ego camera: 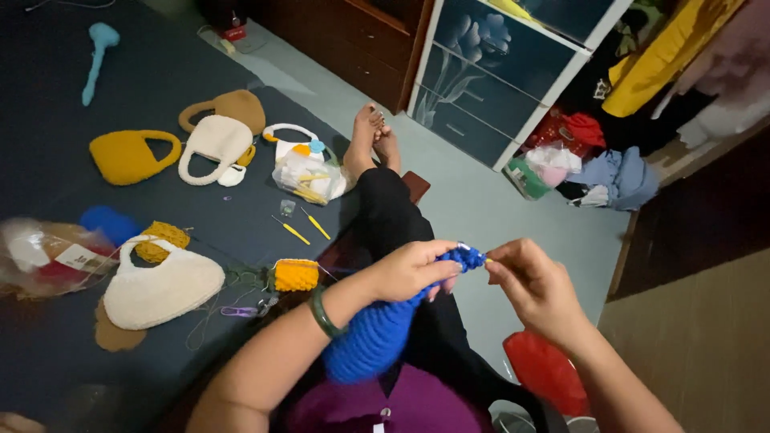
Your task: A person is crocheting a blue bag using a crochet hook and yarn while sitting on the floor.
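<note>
- Head view looks down on a person sitting with legs stretched out, both hands raised over the lap.
- Left hand [413, 269] has its grip closed on the top edge of a blue crochet piece [377, 333], thumb and fingers pinching it near the working end; a green bangle [323, 313] sits on that wrist.
- Right hand [533, 285] is pinched shut just beside the same blue edge; a sliver of something shows at its fingertips, too small to tell what.
- The blue crochet piece hangs from the left hand down onto the lap, above a purple garment [417, 405].
- Bare feet [373, 140] rest crossed at the edge of a dark mat [48, 152], over a pale green floor [481, 208].
- On the mat, to the person's left: a cream crochet bag [160, 289] nearest, a small orange and yellow crochet piece [296, 275] beside it, and two yellow-handled hooks [305, 228] further out.
- Farther off lie a yellow bag [128, 156], a white bag [212, 144] overlapping a tan bag [237, 106], and a clear pouch of supplies [309, 176].
- A light blue crochet shape [98, 52] lies alone, well apart from the rest.
- A red bag [549, 369] sits on the floor below the right forearm.
- A white-framed cabinet [497, 64] with dark flowered panels stands beyond the feet, with a heap of clothes [593, 168] beside it.
</note>
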